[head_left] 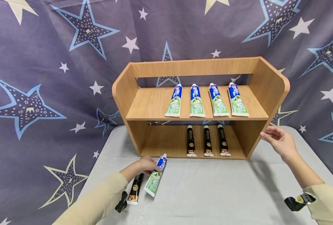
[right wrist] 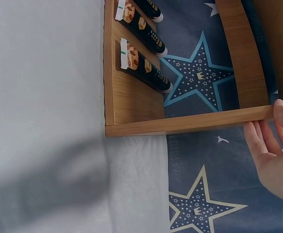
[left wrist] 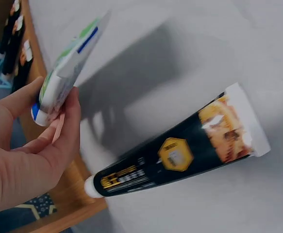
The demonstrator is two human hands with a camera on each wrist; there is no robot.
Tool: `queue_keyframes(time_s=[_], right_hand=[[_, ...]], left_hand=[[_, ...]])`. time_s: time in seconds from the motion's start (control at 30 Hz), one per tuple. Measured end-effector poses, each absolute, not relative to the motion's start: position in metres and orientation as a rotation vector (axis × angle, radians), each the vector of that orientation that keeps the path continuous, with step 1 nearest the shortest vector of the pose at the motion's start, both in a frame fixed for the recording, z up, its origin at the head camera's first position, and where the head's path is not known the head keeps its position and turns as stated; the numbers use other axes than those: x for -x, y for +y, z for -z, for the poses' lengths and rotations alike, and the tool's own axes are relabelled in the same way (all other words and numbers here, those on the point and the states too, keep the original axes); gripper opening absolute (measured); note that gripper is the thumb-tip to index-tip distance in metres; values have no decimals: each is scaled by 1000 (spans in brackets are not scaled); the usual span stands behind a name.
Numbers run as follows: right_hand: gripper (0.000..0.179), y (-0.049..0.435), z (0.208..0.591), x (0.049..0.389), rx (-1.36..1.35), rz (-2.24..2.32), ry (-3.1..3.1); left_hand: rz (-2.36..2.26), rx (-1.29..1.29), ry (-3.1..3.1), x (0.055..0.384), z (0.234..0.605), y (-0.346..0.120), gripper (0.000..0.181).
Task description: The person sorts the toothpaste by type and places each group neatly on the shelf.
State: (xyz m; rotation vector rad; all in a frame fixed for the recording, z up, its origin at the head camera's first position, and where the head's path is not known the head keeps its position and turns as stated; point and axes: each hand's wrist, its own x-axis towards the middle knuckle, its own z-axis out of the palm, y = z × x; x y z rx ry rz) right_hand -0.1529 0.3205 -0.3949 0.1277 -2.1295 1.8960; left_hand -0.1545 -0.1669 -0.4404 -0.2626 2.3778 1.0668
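My left hand (head_left: pixel 148 164) pinches a green-and-blue toothpaste tube (head_left: pixel 154 181) near its capped end, thumb on one side and fingers on the other. In the left wrist view this tube (left wrist: pixel 66 73) is seen edge-on, raised above the table with its shadow below. Beside it a black toothpaste tube (left wrist: pixel 175 153) with a white cap lies on the table, partly hidden by the hand in the head view. At the right, my right hand (head_left: pixel 281 143) holds the front edge of the wooden shelf's side panel (right wrist: pixel 194 122), thumb on the edge and fingers against the outer face.
The two-tier wooden shelf (head_left: pixel 195 68) stands at the back of the grey-covered table (head_left: pixel 205 190). Several green-and-blue tubes (head_left: pixel 196 101) lie in a row on its upper board. Three black tubes (head_left: pixel 208 140) lie on the lower one. A star-patterned curtain (head_left: pixel 51 75) hangs behind.
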Motion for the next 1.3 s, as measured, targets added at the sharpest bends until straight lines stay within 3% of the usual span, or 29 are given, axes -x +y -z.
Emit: queue_keyframes(time_s=[0.2, 0.87, 1.13, 1.2, 1.3], right_hand=[[37, 321, 396, 154, -127, -1903, -2127], [35, 322, 394, 153, -109, -1875, -2154], [20, 351, 433, 180, -205, -1841, -2160], [22, 362, 449, 190, -280, -1939, -2064], [21, 359, 445, 187, -251, -1881, -2111]], left_hand=[[-1193, 252, 2264, 165, 427, -171, 33], [-1421, 231, 1975, 174, 371, -185, 31], [-1432, 159, 1923, 173, 341, -188, 39], [-1471, 154, 1891, 172, 334, -188, 36], [-1512, 144, 1860, 170, 321, -189, 30]])
